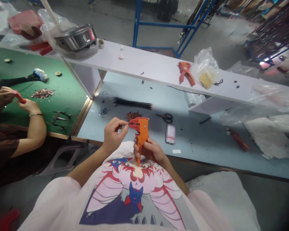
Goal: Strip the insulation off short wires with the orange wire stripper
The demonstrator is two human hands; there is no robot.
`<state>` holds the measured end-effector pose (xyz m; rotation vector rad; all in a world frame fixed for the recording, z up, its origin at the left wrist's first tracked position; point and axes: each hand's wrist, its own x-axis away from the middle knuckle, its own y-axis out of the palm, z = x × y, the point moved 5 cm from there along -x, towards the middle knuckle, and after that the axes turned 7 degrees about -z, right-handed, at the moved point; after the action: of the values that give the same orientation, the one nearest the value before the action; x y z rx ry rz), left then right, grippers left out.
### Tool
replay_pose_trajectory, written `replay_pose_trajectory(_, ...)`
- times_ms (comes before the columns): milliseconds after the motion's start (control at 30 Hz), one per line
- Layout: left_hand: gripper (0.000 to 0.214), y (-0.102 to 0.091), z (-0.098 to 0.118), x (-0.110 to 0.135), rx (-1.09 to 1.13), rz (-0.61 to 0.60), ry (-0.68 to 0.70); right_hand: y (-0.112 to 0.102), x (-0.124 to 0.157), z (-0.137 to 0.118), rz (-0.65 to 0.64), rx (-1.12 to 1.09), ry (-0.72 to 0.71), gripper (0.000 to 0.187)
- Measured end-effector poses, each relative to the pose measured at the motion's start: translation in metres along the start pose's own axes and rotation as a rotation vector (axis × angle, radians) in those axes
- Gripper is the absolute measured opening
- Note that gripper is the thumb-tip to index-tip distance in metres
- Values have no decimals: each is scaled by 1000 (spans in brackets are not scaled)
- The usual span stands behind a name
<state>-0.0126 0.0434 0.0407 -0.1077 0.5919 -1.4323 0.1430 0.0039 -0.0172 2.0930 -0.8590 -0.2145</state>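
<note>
Standing upright, wire stripper (141,134), jaws leftward

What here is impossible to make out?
Head view:
The thin wire pinched by the left hand: its tip is hidden in the orange stripper head.
Its handles: partly covered by the right hand.
The card on the table: blurred.
The co-worker: mostly cut off by the left edge.
</note>
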Motion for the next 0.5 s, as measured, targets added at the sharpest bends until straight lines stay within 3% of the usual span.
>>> replay_pose_trajectory(200,5,1,-1,0,16,-1,-10,1,0,-1,5,-28,7,35)
replay_pose_trajectory(367,3,1,-2,8,123,88,-13,-1,1,-3,30,-58,-6,34)
replay_pose_trajectory(500,6,14,-1,13,252,-17,13,0,0,-2,-24,-67,-18,35)
